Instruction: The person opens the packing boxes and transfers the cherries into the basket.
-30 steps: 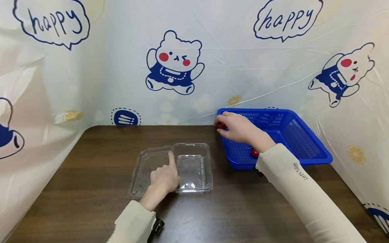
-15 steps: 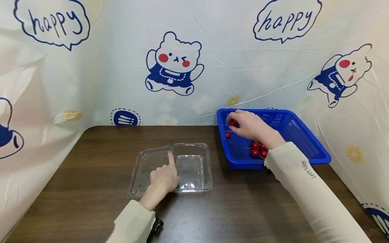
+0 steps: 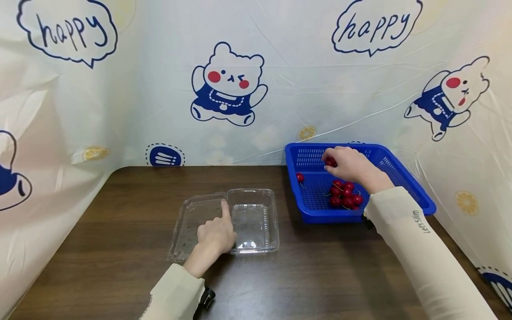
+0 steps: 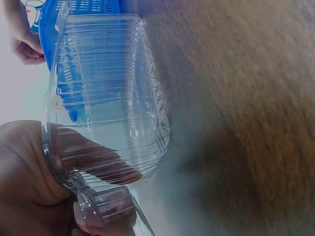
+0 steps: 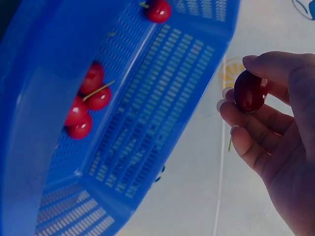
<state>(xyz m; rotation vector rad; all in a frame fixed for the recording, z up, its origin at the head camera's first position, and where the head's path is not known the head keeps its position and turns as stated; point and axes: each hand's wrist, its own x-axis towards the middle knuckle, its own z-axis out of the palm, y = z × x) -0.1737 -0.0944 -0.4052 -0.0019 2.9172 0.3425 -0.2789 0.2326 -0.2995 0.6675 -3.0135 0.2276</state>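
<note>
My left hand [image 3: 217, 233] holds the open clear plastic clamshell box [image 3: 273, 222] at its hinge, index finger stretched along the fold. In the left wrist view the thumb shows through the box wall and other fingertips lie behind the lid side. The lid [image 3: 186, 226] is laid out to the left. Over the back of the blue basket [image 3: 400, 184], my right hand [image 3: 352, 165] pinches a dark red cherry [image 5: 250, 92] between thumb and fingers, a stem hanging below. Several cherries [image 3: 335, 201] are heaped inside near the basket's front; one single cherry [image 3: 300, 178] lies by its left wall.
The basket's slotted walls stand at the right rear of the brown wooden table [image 3: 120, 249], close to a printed curtain [image 3: 280, 102] behind. A strip of table separates basket and box. Both wrists carry a dark strap device [image 3: 207, 298].
My right hand has moved right with the cherry, from the basket's left rim to over its back middle, uncovering the heap of cherries. The left hand and box have stayed in place.
</note>
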